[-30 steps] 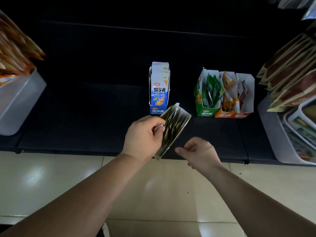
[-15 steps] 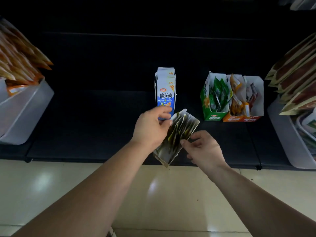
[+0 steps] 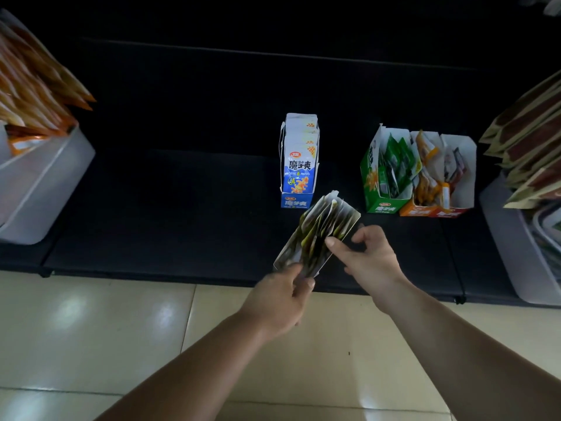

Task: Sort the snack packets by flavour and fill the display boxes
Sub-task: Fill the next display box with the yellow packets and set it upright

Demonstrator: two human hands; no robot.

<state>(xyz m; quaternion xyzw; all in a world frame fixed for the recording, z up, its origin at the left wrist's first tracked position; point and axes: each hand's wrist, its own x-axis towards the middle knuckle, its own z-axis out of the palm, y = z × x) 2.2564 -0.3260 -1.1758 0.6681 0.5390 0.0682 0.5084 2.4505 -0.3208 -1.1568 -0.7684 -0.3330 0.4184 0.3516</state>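
Note:
A display box of dark green and yellow packets (image 3: 318,230) is held tilted over the front of the black shelf (image 3: 170,214). My left hand (image 3: 280,299) grips its near lower corner. My right hand (image 3: 368,258) holds its right side, thumb on the packets. Behind it a blue display box (image 3: 299,165) stands full of blue-and-white packets. To the right stand a green box (image 3: 384,174), an orange box (image 3: 425,177) and a red box (image 3: 458,174), each with packets inside.
A white bin (image 3: 45,183) with orange packets sits at the left. At the right, a white bin (image 3: 516,238) holds brown-and-cream packets. Pale floor tiles (image 3: 121,329) lie below the shelf's front edge.
My left hand slid from the box's upper left side down to its near corner. My right hand came up and took hold of the box's right side.

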